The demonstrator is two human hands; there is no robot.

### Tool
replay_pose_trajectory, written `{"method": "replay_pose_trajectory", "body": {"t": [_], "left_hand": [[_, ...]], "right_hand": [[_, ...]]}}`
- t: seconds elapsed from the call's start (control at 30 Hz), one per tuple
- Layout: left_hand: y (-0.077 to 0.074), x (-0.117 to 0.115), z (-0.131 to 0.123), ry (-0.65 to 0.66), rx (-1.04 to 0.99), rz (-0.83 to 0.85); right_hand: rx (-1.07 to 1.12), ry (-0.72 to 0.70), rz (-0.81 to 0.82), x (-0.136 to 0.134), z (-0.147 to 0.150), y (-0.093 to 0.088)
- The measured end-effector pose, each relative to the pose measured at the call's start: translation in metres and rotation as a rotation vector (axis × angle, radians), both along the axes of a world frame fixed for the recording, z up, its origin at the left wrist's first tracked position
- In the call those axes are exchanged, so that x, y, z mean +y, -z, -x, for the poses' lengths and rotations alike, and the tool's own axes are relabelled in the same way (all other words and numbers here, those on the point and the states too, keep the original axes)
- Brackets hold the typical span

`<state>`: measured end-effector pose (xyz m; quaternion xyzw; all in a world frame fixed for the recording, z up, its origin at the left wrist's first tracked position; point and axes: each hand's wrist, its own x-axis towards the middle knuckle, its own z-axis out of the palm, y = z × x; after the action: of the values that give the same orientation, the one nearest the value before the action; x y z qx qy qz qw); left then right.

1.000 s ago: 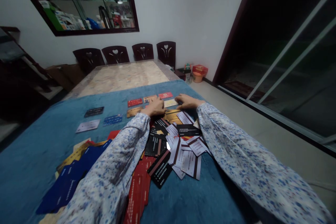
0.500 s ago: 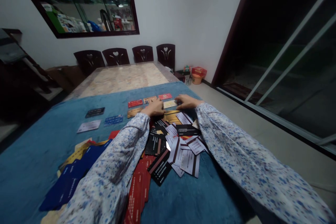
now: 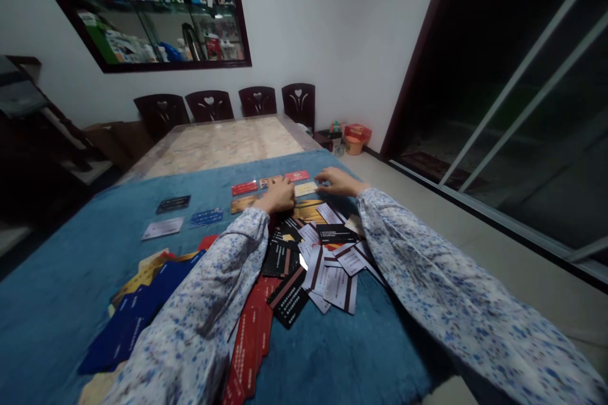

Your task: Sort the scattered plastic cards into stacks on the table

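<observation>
A cream card [image 3: 305, 189] lies flat on the blue cloth [image 3: 380, 342], between my two hands. My left hand [image 3: 279, 195] rests at its left side, fingers bent down over the cards and slightly apart; their tips are partly hidden. At the card's right edge is my right hand [image 3: 339, 181], its fingers curved and parted, with nothing visible in them. Around them lie a red card [image 3: 244, 188], an orange-gold card [image 3: 244, 204], a patterned tan card [image 3: 265, 183] partly behind my left hand, and a pinkish-red card [image 3: 297, 175].
Black cards [image 3: 289, 297] and white striped cards [image 3: 341, 290] overlap in a loose heap nearer me. Fanned red cards [image 3: 251, 342] and dark blue cards [image 3: 123, 335] lie by my left sleeve. Farther left are a black card [image 3: 173, 204], a blue card [image 3: 206, 218] and a silvery card [image 3: 163, 228].
The view has shifted slightly. Both hands stay almost where they were beside the cream card, and the cards lie as before.
</observation>
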<state>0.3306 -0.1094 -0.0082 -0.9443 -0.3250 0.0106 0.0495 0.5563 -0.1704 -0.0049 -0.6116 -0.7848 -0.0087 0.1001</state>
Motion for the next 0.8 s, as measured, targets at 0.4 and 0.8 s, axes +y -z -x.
{"method": "replay_pose_trajectory", "body": {"t": [0.4, 0.8], "left_hand": [[-0.004, -0.020, 0.004, 0.091, -0.119, -0.029], [-0.001, -0.055, -0.008, 0.288, -0.168, -0.065]], "right_hand": [[-0.025, 0.024, -0.084, -0.030, -0.002, 0.002], [-0.033, 0.048, -0.108, -0.069, -0.011, 0.015]]}}
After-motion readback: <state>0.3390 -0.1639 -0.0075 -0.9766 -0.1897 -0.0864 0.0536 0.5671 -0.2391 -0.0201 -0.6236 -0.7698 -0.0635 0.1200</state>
